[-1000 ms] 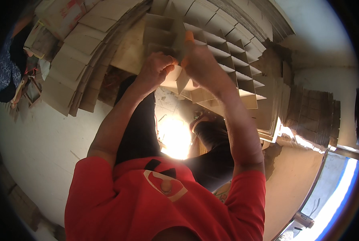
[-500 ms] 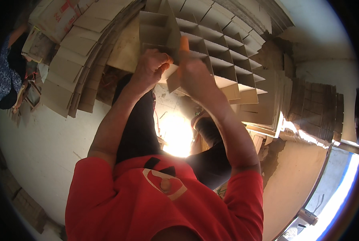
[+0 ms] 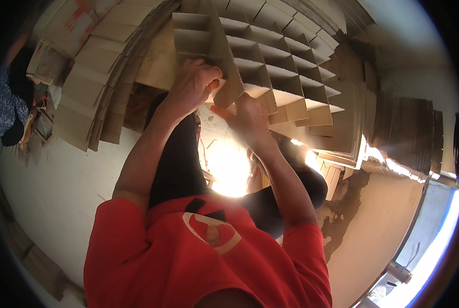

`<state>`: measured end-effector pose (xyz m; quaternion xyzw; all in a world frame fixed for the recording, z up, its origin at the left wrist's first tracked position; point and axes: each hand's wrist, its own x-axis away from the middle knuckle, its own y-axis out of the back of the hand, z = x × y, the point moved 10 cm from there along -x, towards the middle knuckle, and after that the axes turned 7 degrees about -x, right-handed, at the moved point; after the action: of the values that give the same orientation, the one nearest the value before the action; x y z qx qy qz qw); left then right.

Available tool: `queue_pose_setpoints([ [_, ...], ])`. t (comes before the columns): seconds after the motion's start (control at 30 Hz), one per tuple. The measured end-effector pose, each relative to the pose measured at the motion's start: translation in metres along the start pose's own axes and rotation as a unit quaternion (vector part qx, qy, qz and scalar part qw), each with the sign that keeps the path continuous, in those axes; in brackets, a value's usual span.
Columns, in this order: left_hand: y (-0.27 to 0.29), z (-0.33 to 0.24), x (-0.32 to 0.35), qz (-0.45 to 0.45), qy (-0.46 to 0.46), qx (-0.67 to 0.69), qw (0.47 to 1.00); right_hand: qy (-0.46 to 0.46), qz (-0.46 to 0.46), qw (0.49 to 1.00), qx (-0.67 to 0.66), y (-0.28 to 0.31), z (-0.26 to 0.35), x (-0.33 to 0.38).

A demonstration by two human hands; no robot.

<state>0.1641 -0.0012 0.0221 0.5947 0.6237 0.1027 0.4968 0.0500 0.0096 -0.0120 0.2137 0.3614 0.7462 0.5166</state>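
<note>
A grid of interlocked cardboard dividers [image 3: 283, 79] stands in front of me, its cells facing up. Along its left side runs a long cardboard strip [image 3: 228, 59], slanting down between my hands. My left hand [image 3: 192, 84] is closed at the divider panels [image 3: 192, 41] left of this strip. Orange covers wrap some of its fingertips; exactly what they pinch is partly hidden. By the strip's lower end is my right hand [image 3: 249, 120], with an orange-covered digit stretched out to the left, beneath the strip. Its other fingers are near the strip's corner and partly hidden.
Stacked cardboard sheets [image 3: 93, 77] lean at the left, beside a printed carton [image 3: 73, 25]. More flat cardboard [image 3: 406, 136] stands at the right. A person in patterned clothing [image 3: 6, 108] is at the far left. Bright light glares on the floor [image 3: 229, 169] between my legs.
My right hand has come down from the strip's side to its lower end, its orange-covered digit now pointing left instead of up. My left hand stays nearly in place. My right knee has swung outward.
</note>
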Motion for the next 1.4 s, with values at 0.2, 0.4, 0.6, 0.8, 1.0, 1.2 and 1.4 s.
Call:
queue_pose_setpoints([
  [0.2, -0.006, 0.007, 0.003, 0.019, 0.020, -0.006, 1.000, -0.021, -0.028, 0.998, 0.060, 0.012, 0.002, -0.015],
  [0.4, -0.011, 0.013, 0.000, 0.018, 0.026, -0.008, 0.999, -0.045, -0.083, 0.995, 0.043, -0.003, -0.017, -0.001],
  [0.6, -0.008, 0.046, 0.010, 0.064, 0.157, 0.204, 0.964, -0.037, -0.037, 0.999, 0.012, 0.008, -0.011, -0.004],
  [0.8, -0.048, 0.123, 0.059, 0.062, 0.327, 0.543, 0.771, -0.057, -0.033, 0.997, -0.031, -0.002, -0.026, -0.008],
  [1.0, -0.124, 0.118, 0.069, 0.259, 0.366, 0.537, 0.714, 0.079, -0.080, 0.985, -0.130, 0.004, -0.019, -0.012],
  [1.2, -0.133, 0.082, 0.043, 0.280, 0.296, 0.691, 0.598, 0.065, -0.078, 0.989, -0.104, -0.001, -0.030, -0.009],
  [1.4, -0.155, 0.139, 0.057, 0.140, 0.446, 0.579, 0.668, -0.035, -0.008, 0.999, -0.021, -0.002, -0.036, -0.009],
])
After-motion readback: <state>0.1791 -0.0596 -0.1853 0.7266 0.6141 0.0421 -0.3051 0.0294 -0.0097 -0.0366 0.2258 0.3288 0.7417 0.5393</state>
